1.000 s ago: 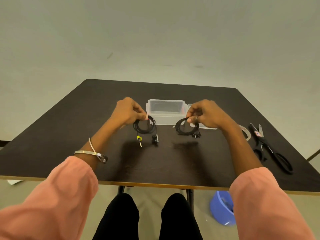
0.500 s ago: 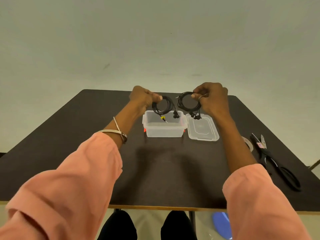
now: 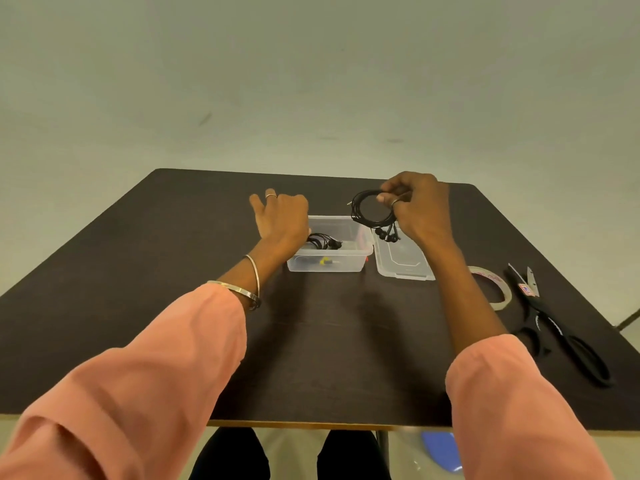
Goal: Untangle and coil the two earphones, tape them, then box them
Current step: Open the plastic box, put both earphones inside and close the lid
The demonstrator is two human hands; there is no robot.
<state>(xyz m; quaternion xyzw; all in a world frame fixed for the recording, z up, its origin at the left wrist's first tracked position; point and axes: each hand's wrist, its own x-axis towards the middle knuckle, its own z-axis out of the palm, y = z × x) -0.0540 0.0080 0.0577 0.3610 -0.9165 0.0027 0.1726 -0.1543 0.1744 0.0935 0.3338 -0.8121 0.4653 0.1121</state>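
In the clear box [image 3: 329, 252] at mid-bench, first coil [image 3: 322, 241] now lies dropped, left hand [image 3: 282, 220] lifted off with fingers spread and empty; right hand [image 3: 420, 211] still pinches second coil [image 3: 370, 211] above the box's right edge, boxing half done.

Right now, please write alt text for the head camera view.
The right hand holds a coiled black earphone above the open clear plastic box, where the other earphone already lies; the left hand is open beside it.
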